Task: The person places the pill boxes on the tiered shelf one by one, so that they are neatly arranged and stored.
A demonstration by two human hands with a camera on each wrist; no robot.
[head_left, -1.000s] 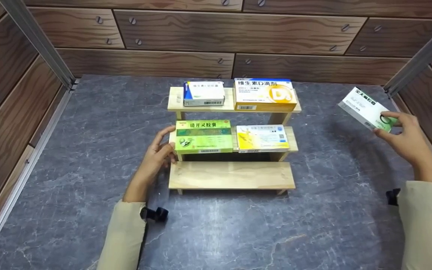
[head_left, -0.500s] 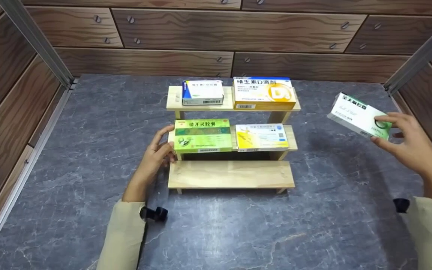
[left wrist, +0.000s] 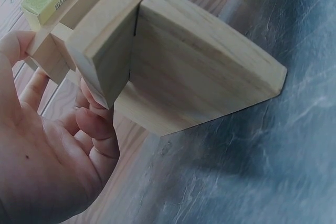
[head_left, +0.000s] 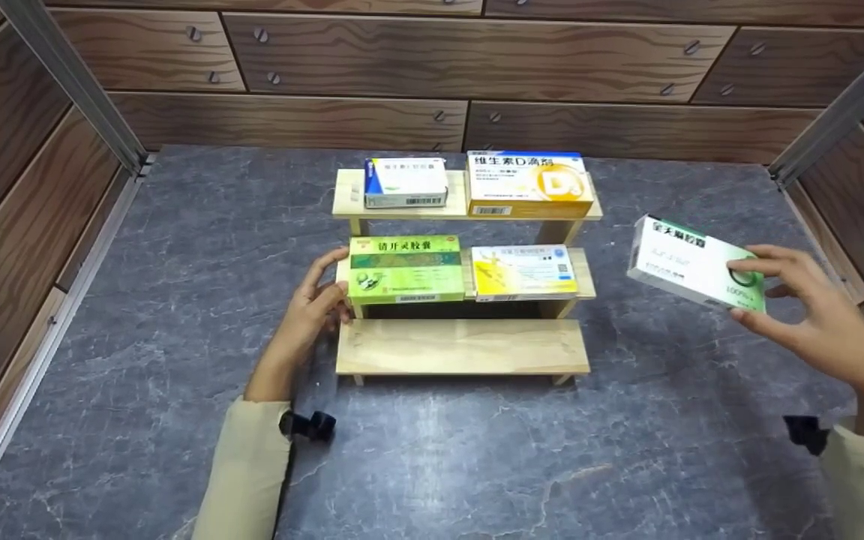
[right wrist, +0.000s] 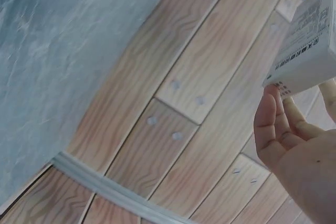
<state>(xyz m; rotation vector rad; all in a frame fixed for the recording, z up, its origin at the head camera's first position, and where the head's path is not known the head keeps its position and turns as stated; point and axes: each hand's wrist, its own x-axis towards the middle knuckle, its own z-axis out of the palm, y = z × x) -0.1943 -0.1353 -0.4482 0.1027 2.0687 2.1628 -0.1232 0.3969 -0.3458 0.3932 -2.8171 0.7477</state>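
A three-tier wooden display rack (head_left: pixel 463 346) stands mid-table. My left hand (head_left: pixel 310 304) grips the left end of its middle tier; in the left wrist view, thumb and curled fingers (left wrist: pixel 97 124) lie about the wood. My right hand (head_left: pixel 814 311) pinches a white and green medicine box (head_left: pixel 691 262) by its right end, in the air right of the rack, tilted. The right wrist view shows that box (right wrist: pixel 307 43) from its printed underside. On the middle tier lie a green medicine box (head_left: pixel 406 270) and a white and yellow one (head_left: pixel 523 271).
The top tier bears a small white and blue box (head_left: pixel 405 184) and a larger white and orange box (head_left: pixel 529 186). The grey marbled table (head_left: pixel 432 465) is bounded by wood-patterned walls (head_left: pixel 357 60) and metal posts (head_left: pixel 76 90).
My right hand has carried the white and green box toward the rack, leftward and nearer to me. The left hand has stayed at the rack's middle tier.
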